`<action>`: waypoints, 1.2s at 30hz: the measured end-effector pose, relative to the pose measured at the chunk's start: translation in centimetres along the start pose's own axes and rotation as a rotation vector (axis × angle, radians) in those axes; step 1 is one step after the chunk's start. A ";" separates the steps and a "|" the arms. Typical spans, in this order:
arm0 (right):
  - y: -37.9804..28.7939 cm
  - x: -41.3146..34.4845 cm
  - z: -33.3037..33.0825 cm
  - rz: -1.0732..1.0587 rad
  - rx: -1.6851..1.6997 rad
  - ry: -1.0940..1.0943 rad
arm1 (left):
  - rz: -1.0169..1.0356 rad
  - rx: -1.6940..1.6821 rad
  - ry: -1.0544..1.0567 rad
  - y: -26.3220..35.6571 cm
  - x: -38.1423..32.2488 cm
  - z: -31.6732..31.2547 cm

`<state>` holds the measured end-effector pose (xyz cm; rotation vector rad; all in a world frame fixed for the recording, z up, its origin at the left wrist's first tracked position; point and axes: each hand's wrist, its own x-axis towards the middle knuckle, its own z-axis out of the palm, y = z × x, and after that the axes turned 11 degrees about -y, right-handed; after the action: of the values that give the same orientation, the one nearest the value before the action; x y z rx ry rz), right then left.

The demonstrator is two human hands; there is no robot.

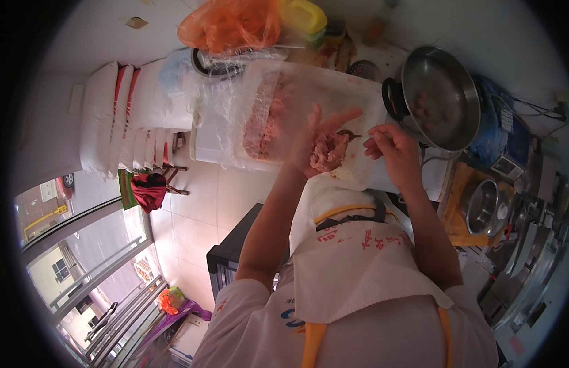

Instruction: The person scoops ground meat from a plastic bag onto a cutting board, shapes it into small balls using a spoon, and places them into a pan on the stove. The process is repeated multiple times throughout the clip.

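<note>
My left hand (pixel 316 131) is smeared with raw meat and cups a clump of pink minced meat (pixel 329 151), its fingers spread. My right hand (pixel 395 147) pinches the thin handle of a metal spoon (pixel 346 134), whose bowl is close against the clump. Both hands are over a white plastic tub (pixel 356 175). A large mass of minced meat (pixel 270 115) fills the tub's left side, partly under clear plastic film (pixel 227 110). To the right stands a deep steel pot (pixel 466 87) with a black handle; several meatballs (pixel 422 108) lie inside it.
An orange plastic bag (pixel 229 25) and a yellow-capped container (pixel 303 18) are behind the tub. White sacks (pixel 100 119) are stacked at left. On the right are a blue scale-like device (pixel 512 138), cables, a steel bowl (pixel 482 207) on a wooden board (pixel 454 211), and a cleaver-like knife (pixel 528 244).
</note>
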<state>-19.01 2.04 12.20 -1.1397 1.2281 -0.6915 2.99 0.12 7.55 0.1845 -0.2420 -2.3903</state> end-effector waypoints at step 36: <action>2.4 -2.4 6.4 -0.760 -0.900 -0.039 | 0.343 -0.273 0.000 -1.8 1.5 -8.8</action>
<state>-13.87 6.82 10.40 -2.4255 1.0654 -0.6564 2.44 -0.69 -1.55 0.0133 0.0525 -2.0554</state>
